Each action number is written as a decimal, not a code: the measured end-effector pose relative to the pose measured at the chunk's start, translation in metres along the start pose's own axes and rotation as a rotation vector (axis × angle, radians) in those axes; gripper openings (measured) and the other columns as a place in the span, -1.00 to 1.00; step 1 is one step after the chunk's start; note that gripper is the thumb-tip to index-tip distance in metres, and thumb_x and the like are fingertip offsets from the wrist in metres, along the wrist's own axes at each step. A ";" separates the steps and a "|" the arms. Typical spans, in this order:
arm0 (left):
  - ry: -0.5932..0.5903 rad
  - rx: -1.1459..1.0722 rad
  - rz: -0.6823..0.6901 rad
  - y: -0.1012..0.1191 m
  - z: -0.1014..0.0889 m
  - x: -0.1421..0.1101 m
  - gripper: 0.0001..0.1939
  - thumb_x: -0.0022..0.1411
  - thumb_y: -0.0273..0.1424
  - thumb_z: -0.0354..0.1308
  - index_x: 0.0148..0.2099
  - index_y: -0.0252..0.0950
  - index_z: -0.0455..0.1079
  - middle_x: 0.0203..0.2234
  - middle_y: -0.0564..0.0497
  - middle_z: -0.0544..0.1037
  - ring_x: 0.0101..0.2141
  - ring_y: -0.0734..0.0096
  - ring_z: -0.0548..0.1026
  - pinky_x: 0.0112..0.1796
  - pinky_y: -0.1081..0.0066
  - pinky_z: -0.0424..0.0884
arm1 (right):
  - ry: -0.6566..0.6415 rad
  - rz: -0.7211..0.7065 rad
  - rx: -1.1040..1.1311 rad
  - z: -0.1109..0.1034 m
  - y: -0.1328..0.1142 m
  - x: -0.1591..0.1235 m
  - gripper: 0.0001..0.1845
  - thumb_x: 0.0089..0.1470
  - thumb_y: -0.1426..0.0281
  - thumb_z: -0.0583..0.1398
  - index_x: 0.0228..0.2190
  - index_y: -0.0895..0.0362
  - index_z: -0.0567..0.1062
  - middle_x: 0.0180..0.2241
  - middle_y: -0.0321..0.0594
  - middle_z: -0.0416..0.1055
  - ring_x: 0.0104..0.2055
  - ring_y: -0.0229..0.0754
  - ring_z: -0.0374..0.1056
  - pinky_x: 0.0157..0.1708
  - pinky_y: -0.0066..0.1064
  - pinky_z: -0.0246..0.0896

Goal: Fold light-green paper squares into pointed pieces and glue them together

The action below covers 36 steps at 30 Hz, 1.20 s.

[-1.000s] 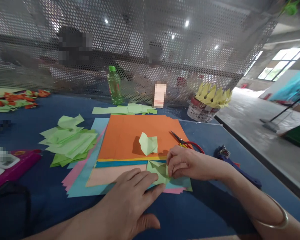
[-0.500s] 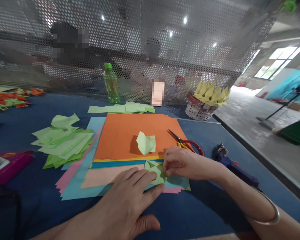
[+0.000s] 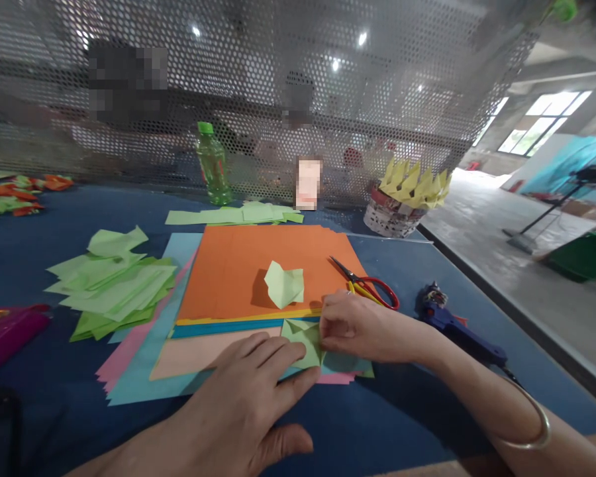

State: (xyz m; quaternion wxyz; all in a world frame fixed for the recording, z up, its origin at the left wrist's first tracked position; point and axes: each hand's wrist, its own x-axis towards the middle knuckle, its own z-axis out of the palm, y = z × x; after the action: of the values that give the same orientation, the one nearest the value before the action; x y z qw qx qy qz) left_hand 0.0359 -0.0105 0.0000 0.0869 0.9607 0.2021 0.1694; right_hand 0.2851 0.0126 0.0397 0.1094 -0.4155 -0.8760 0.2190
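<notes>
Left hand (image 3: pixel 258 391) lies flat, its extended fingers pinning a small green paper (image 3: pixel 312 339) to the paper stack's (image 3: pixel 238 278) near part; the right hand (image 3: pixel 350 328) pinches its right edge. Seemingly a creasing step, calling next for firm pressure; scissors (image 3: pixel 351 276) lie beyond.

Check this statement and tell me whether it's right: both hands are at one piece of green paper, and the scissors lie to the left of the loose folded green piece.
Not quite: the head view shows the scissors to the right of the loose folded green piece. Both hands are indeed at one piece of green paper.
</notes>
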 end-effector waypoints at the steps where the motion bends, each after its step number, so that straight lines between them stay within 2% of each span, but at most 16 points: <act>1: 0.006 -0.003 0.001 0.000 0.000 0.000 -0.45 0.36 0.09 -0.02 0.19 -0.11 0.39 -0.01 -0.11 0.47 -0.07 0.05 0.41 -0.01 0.09 0.28 | 0.007 -0.003 -0.001 0.001 0.000 0.000 -0.89 0.14 0.45 0.30 -0.43 0.15 0.49 -0.41 -0.31 0.36 -0.33 -0.26 0.29 -0.31 -0.44 0.11; 6: -0.003 0.001 0.031 -0.001 -0.002 0.001 -0.46 0.37 0.06 0.01 0.20 -0.12 0.38 -0.03 -0.10 0.49 -0.10 0.05 0.42 -0.03 0.09 0.29 | 0.029 0.009 -0.029 0.004 -0.001 0.000 -0.89 0.11 0.50 0.29 -0.44 0.15 0.48 -0.42 -0.32 0.34 -0.35 -0.27 0.27 -0.34 -0.45 0.09; 12: -0.044 -0.004 0.013 -0.001 0.000 0.003 -0.38 0.37 0.07 0.00 0.31 -0.15 0.25 0.02 -0.12 0.47 -0.07 0.04 0.41 -0.02 0.08 0.28 | 0.034 0.022 -0.047 0.005 -0.004 0.000 -0.88 0.12 0.48 0.28 -0.44 0.15 0.46 -0.41 -0.31 0.35 -0.33 -0.26 0.28 -0.34 -0.45 0.09; 22: -0.089 -0.002 -0.036 0.003 0.001 0.008 -0.37 0.35 0.10 -0.01 0.26 -0.20 0.31 -0.03 -0.15 0.46 -0.08 -0.02 0.39 -0.08 0.05 0.29 | 0.023 0.037 -0.008 0.006 0.000 0.000 -0.90 0.10 0.49 0.30 -0.43 0.14 0.48 -0.39 -0.30 0.38 -0.30 -0.24 0.30 -0.30 -0.44 0.11; 29: -0.040 -0.014 -0.027 0.001 0.005 0.007 -0.35 0.34 0.13 -0.04 0.24 -0.19 0.32 0.00 -0.15 0.44 -0.09 -0.05 0.38 -0.09 0.02 0.27 | 0.094 0.206 0.025 0.010 0.004 0.003 -0.86 0.02 0.52 0.28 -0.38 0.13 0.40 -0.39 -0.34 0.38 -0.37 -0.30 0.23 -0.37 -0.47 0.03; 36: 0.000 -0.003 -0.016 0.001 0.005 0.006 -0.43 0.37 0.06 0.00 0.20 -0.21 0.35 0.00 -0.15 0.44 -0.09 -0.04 0.38 -0.09 0.03 0.25 | 0.048 0.177 0.082 0.006 0.006 0.003 -0.85 0.04 0.53 0.26 -0.36 0.11 0.39 -0.36 -0.35 0.40 -0.35 -0.30 0.26 -0.37 -0.49 0.04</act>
State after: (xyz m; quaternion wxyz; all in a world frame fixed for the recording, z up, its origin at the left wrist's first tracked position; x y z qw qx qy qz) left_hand 0.0426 -0.0092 -0.0027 0.0896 0.9589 0.2098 0.1688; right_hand 0.2852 0.0164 0.0319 0.1273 -0.4917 -0.8233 0.2535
